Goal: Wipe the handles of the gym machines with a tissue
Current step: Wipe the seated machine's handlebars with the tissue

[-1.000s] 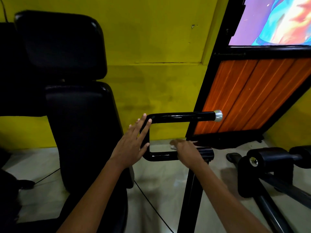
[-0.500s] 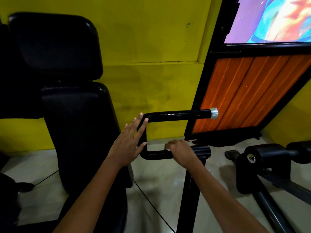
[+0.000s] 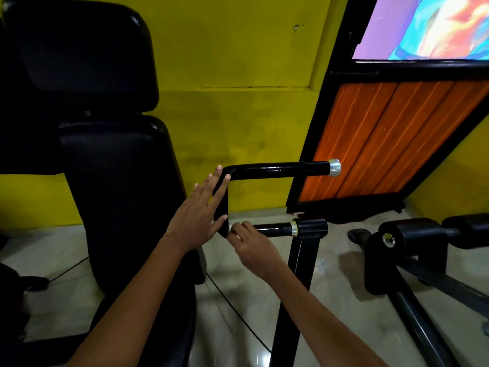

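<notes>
A black U-shaped machine handle [image 3: 277, 169] with a silver end cap juts out sideways, its bend on the left. My left hand [image 3: 201, 215] lies flat with straight fingers against the upright part of the bend. My right hand [image 3: 254, 247] is curled round the lower bar right at the bend. A small pale bit of tissue [image 3: 238, 237] shows under its fingers; the rest of the tissue is hidden. The lower bar runs right into a black collar [image 3: 309, 227] on a post.
A black padded seat back [image 3: 119, 194] and head pad [image 3: 79, 54] stand at the left. At the right are black roller pads [image 3: 412, 239] on a frame. An orange slatted panel [image 3: 383, 144] leans on the yellow wall. A thin cable [image 3: 238, 319] crosses the tiled floor.
My right hand has slid left along the lower bar to the bend, uncovering the bar and its silver ring. My left hand has stayed on the bend.
</notes>
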A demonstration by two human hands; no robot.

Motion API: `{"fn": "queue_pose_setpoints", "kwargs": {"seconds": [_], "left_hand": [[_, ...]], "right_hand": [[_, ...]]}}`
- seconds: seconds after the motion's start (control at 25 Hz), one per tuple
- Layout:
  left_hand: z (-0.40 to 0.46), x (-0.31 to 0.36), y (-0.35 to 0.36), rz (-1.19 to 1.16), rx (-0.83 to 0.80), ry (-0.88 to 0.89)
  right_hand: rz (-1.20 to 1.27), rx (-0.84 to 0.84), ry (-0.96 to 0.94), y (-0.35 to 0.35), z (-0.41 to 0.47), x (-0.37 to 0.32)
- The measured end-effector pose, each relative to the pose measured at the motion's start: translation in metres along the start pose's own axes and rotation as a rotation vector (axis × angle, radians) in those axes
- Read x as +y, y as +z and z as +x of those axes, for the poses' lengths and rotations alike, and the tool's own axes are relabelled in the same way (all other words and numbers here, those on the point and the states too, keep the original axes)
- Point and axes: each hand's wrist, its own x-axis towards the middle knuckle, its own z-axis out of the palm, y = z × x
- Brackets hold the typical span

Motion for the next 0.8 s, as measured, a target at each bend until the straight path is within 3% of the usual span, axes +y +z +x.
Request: {"fn": "queue_pose_setpoints", "kwargs": {"seconds": [0.28,0.56,0.68,0.8], "left_hand": [[-0.003,-0.001,0.001,0.033,-0.002,0.013],[-0.008,0.002,0.001,0.079,-0.021,-0.018],[-0.009,0.005,0.002,0.075,-0.023,-0.033],[-0.009,0.007,0.002,0.096,-0.019,-0.039]], "right_hand": [[-0.085,-0.098,-0.081,-0.002,0.0,0.022],[-0.171,-0.139,0.06,-0.037,-0.06,0.087],[-0.125,-0.029,0.154,-0.036,-0.053,0.072],[-0.095,-0.003,0.013,-0.013,-0.021,0.022]]}}
